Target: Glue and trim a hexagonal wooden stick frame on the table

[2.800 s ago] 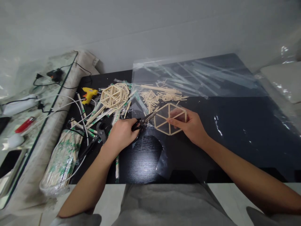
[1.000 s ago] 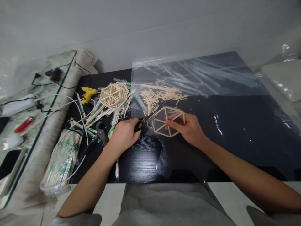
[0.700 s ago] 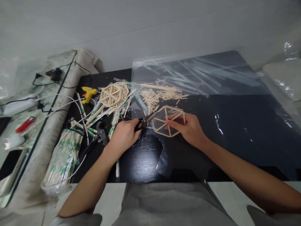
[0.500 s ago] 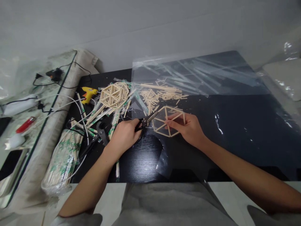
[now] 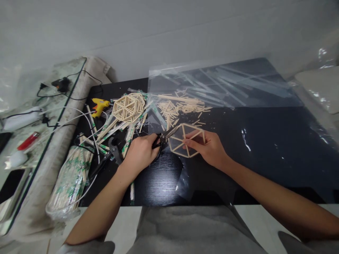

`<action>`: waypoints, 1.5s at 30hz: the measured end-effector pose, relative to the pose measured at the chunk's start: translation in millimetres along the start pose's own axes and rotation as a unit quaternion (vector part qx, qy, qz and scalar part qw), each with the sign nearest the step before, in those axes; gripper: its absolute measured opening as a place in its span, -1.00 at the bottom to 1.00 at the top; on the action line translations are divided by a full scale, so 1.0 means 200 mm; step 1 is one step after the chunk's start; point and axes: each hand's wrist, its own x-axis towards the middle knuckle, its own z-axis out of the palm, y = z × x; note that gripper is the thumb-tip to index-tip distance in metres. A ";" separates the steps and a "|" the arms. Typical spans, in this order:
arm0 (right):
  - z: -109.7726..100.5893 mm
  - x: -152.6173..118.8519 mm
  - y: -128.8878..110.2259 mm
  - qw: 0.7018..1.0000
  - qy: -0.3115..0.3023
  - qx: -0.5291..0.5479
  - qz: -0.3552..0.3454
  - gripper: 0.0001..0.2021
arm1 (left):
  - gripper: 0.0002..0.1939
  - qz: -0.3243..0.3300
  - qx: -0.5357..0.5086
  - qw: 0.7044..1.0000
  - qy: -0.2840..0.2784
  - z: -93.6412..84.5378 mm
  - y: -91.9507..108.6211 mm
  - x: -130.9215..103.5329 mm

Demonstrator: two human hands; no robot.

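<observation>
My left hand [image 5: 143,150] is closed round the black handles of a pair of scissors [image 5: 166,135], whose blades point up and to the right. Between the thumb and fingers of my right hand [image 5: 212,148], a hexagonal frame of wooden sticks [image 5: 184,140] is held tilted above the table. Six-sided, with spokes meeting in its middle, it appears to have clear film across it. The blades lie at the frame's upper left edge; whether they touch it I cannot tell. Just beyond lie short cut sticks [image 5: 169,113] in a loose pile.
Stacked stick frames [image 5: 128,107] stand left of the pile, near a yellow glue gun [image 5: 100,106]. Black pliers [image 5: 114,150] and a bag of wrapped chopsticks [image 5: 70,180] lie nearer, among white cables. A clear plastic sheet [image 5: 225,84] covers the table's back.
My right hand has shifted slightly left and down with the hexagonal frame, bringing it closer to the scissors. My left hand has barely moved.
</observation>
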 end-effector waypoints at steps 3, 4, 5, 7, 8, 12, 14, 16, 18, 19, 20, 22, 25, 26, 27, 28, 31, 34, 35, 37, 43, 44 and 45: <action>0.00 0.00 0.00 1.000 0.003 -0.006 0.001 -0.72 | -0.90 0.000 0.003 1.000 -0.009 0.00 0.00 0.00; 0.00 0.00 0.01 1.000 0.005 -0.008 0.000 -0.72 | -0.90 -0.001 0.005 1.000 -0.012 0.00 0.00 0.00; 0.00 0.00 0.01 1.000 0.006 -0.010 -0.001 -0.72 | -0.90 -0.002 0.008 1.000 -0.015 0.00 0.00 0.00; 0.00 0.00 0.01 1.000 0.008 -0.012 -0.003 -0.72 | -0.90 -0.002 0.009 1.000 -0.015 0.01 -0.01 0.00; 0.00 0.00 0.01 1.000 0.008 -0.013 -0.004 -0.72 | -0.90 0.000 0.007 1.000 -0.011 0.01 -0.01 0.00; 0.01 0.00 0.02 1.000 0.000 -0.011 -0.006 -0.67 | -0.93 0.004 0.000 1.000 0.001 0.02 -0.01 0.00; 0.02 -0.01 0.02 1.000 -0.003 -0.009 -0.006 -0.65 | -0.95 0.006 -0.002 1.000 0.003 0.02 -0.01 0.00; 0.02 -0.01 0.02 1.000 -0.005 -0.006 -0.005 -0.65 | -0.96 0.006 -0.002 1.000 0.005 0.02 -0.01 0.00; 0.02 -0.01 0.02 1.000 -0.005 -0.004 -0.005 -0.66 | -0.95 0.003 0.001 1.000 0.004 0.02 -0.01 0.00; 0.02 -0.01 0.02 1.000 -0.006 -0.002 -0.004 -0.67 | -0.95 0.000 0.004 1.000 0.003 0.02 -0.01 0.00; 0.02 -0.01 0.02 1.000 -0.005 -0.001 -0.002 -0.68 | -0.94 -0.003 0.007 1.000 0.002 0.02 -0.01 0.00; 0.02 -0.02 0.02 1.000 -0.004 0.003 0.000 -0.69 | -0.93 -0.006 0.010 1.000 -0.004 0.01 0.00 0.00; 0.02 -0.01 0.02 1.000 -0.009 0.004 0.000 -0.70 | -0.92 -0.005 0.007 1.000 -0.008 0.01 0.00 -0.01; 0.02 -0.01 0.02 1.000 -0.011 0.004 -0.002 -0.70 | -0.92 -0.004 0.005 1.000 -0.007 0.00 0.00 -0.01; 0.02 -0.01 0.02 1.000 -0.011 0.003 -0.002 -0.69 | -0.92 -0.002 0.003 1.000 -0.006 0.00 0.00 -0.01; 0.02 -0.01 0.02 1.000 -0.012 0.001 -0.002 -0.69 | -0.93 -0.001 0.000 1.000 -0.004 0.00 0.00 -0.01; 0.02 -0.01 0.02 1.000 -0.014 -0.007 0.000 -0.66 | -0.93 0.002 -0.012 1.000 0.001 0.00 -0.01 0.00; 0.02 -0.01 0.02 1.000 -0.025 -0.004 0.004 -0.65 | -0.95 0.008 -0.023 1.000 0.007 0.01 -0.02 0.00; 0.02 -0.01 0.01 1.000 -0.029 -0.002 0.006 -0.66 | -0.95 0.010 -0.026 1.000 0.008 0.01 -0.02 0.00; 0.02 -0.01 0.01 0.999 -0.039 -0.003 0.004 -0.67 | -0.95 0.013 -0.028 0.999 0.009 0.01 -0.02 0.00; 0.00 -0.01 -0.01 0.998 -0.066 -0.021 0.004 -0.73 | -0.95 0.006 -0.013 1.000 -0.008 -0.02 -0.02 0.00; 0.00 -0.01 -0.01 0.997 -0.070 -0.023 0.006 -0.75 | -0.95 0.004 -0.009 1.000 -0.012 -0.02 -0.02 0.00; -0.01 0.00 -0.02 0.997 -0.075 -0.026 0.009 -0.75 | -0.94 0.003 -0.004 1.000 -0.017 -0.03 -0.02 0.00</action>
